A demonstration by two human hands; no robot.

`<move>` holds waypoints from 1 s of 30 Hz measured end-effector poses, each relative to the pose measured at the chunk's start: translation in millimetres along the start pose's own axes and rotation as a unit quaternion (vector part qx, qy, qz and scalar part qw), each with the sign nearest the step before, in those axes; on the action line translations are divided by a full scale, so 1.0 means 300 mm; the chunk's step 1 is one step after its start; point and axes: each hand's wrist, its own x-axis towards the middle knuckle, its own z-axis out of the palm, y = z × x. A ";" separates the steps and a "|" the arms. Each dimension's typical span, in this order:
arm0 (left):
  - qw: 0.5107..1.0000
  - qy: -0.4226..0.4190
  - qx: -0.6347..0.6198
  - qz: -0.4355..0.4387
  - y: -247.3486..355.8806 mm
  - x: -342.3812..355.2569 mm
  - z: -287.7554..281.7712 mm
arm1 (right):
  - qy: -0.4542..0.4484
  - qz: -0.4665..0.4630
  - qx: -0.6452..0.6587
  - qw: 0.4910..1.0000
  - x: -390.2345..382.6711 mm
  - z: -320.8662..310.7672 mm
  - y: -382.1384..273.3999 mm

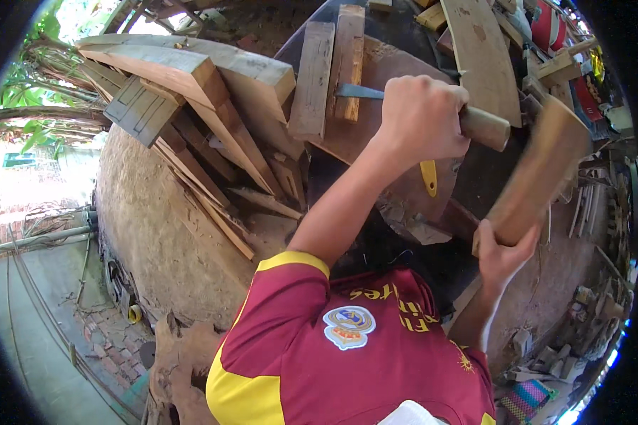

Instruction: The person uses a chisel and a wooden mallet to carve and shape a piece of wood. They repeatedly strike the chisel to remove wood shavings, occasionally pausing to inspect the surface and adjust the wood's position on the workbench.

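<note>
My left hand (424, 117) is closed around a chisel, its wooden handle (488, 128) sticking out to the right of the fist. The chisel's steel blade (361, 92) points left and lies across a narrow wooden piece (350, 42); whether the tip cuts into it I cannot tell. Right beside that piece is a second, marked wooden block (312, 78). On the right, my right hand (505, 251) grips the lower end of a wooden mallet (539, 173), blurred by motion and tilted up to the right, apart from the chisel handle.
Long thick timbers (184, 67) lean at the left, with a marked block (143, 110) beside them. A wide plank (478, 49) lies at the far right. Below my left fist is a yellow handle (429, 177). A gnarled wood stump (191, 361) stands at the lower left.
</note>
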 end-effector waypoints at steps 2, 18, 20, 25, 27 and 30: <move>1.000 -0.009 0.004 0.013 0.002 -0.003 -0.010 | 0.100 0.034 0.036 0.994 -0.015 0.004 0.029; 0.984 0.118 -0.128 0.027 0.061 -0.068 -0.091 | 0.008 0.034 0.172 0.984 -0.012 -0.001 0.026; 0.982 0.137 -0.132 0.009 0.067 -0.059 -0.097 | 0.008 0.019 0.170 0.985 0.006 -0.011 0.011; 0.976 0.169 -0.135 -0.011 0.068 -0.041 -0.089 | 0.004 0.005 0.172 0.985 0.031 -0.025 0.010; 0.978 0.158 -0.133 -0.023 0.070 -0.036 -0.100 | 0.004 0.036 0.184 0.982 0.030 -0.024 -0.011; 0.972 0.180 -0.146 -0.030 0.063 -0.021 -0.096 | -0.005 0.006 0.187 0.982 0.036 -0.024 -0.021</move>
